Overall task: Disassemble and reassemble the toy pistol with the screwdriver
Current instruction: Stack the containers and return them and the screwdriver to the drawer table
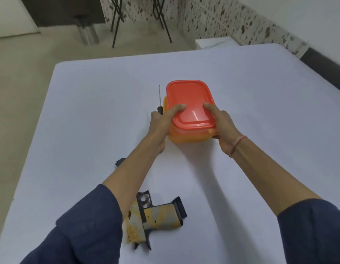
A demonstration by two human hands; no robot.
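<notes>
A toy pistol (155, 218) with a yellow-and-grey patterned grip and black magazine base lies on the white table (89, 111), near the front edge, partly under my left forearm. An orange plastic box with a red lid (190, 103) sits mid-table. My left hand (163, 121) grips its left side, thumb on the lid. My right hand (222, 126) grips the right side, thumb on the lid too. A thin screwdriver (159, 98) lies just left of the box, its dark handle partly behind my left hand.
A small dark part (119, 162) lies on the table beside my left forearm. Beyond the table's far edge are black metal chair legs (115, 25) and a chrome post (87, 33). A white block (212, 43) stands at the back right.
</notes>
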